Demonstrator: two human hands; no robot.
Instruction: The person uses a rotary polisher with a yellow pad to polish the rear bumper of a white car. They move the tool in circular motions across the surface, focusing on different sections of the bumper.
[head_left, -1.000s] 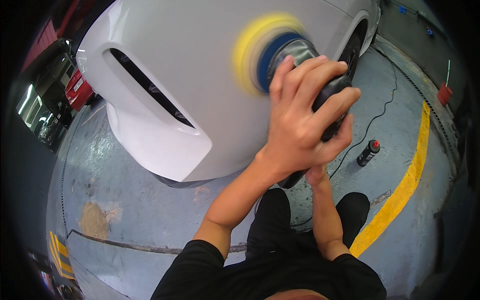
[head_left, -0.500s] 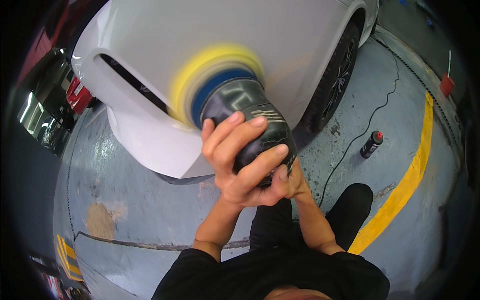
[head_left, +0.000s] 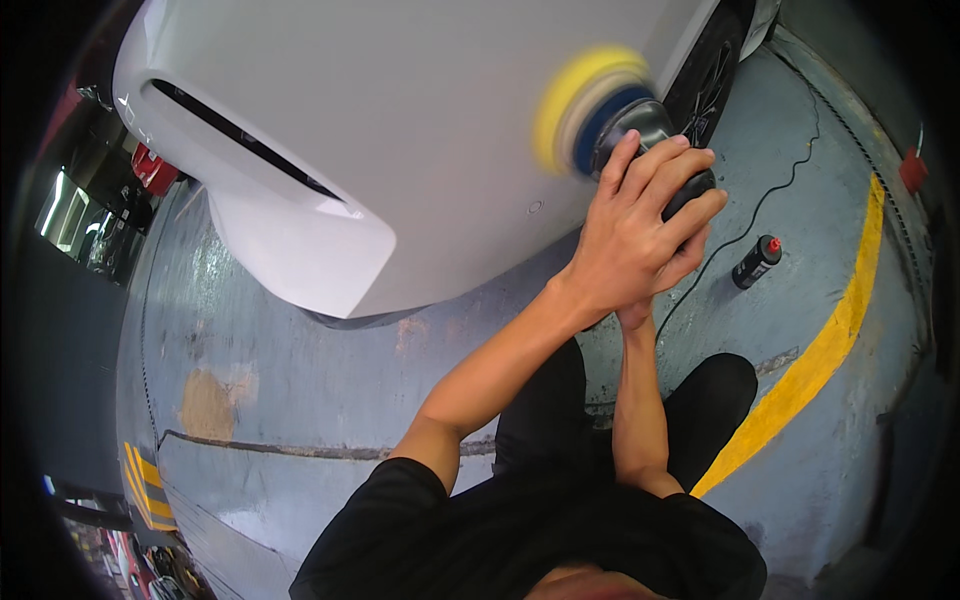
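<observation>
A black car polisher with a blue backing plate and a yellow foam pad is pressed against the white car's body panel, near the front wheel. The pad's edge is blurred as it spins. My left hand is closed over the polisher's body, fingers wrapped across its top. Below it, my right hand is at the polisher's rear end, its fingers mostly hidden behind the left hand and the tool.
A black bottle with a red cap stands on the grey floor to the right. A thin black cord trails across the floor beside it. The front wheel is just beyond the polisher. A yellow floor line curves along the right.
Both hands have carried the spinning polisher right and farther away, from beside the bumper's dark slot to near the wheel. My left arm is stretched out more.
</observation>
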